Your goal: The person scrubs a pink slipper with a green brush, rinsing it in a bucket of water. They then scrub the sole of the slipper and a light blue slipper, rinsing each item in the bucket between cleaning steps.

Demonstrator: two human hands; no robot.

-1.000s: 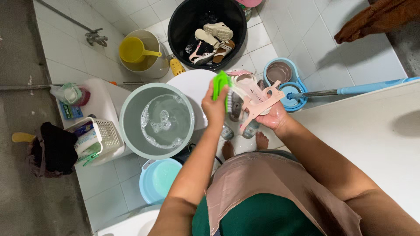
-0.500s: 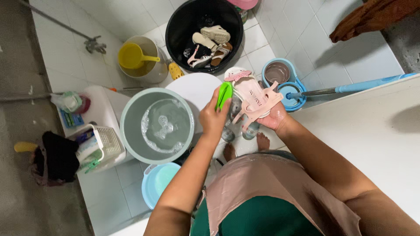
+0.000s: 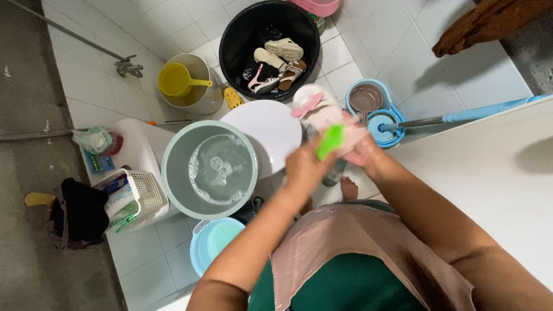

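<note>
The person wears a sleeveless top of dark green fabric (image 3: 345, 288), seen low in the middle of the view. Over it hangs a loose apron-like layer of thin, dusty pink-brown cloth (image 3: 357, 242), creased, with a straight hem line running diagonally from the near left toward the right and a narrow fold at its left edge. Both arms are bare from shoulder to wrist, with no sleeves, watch or bracelets visible. The left hand (image 3: 305, 167) and the right hand (image 3: 360, 152) carry no gloves or rings that can be made out; both are blurred. One bare foot (image 3: 346, 188), without a shoe, shows on the white tiled floor (image 3: 438, 69) just beyond the cloth.
</note>
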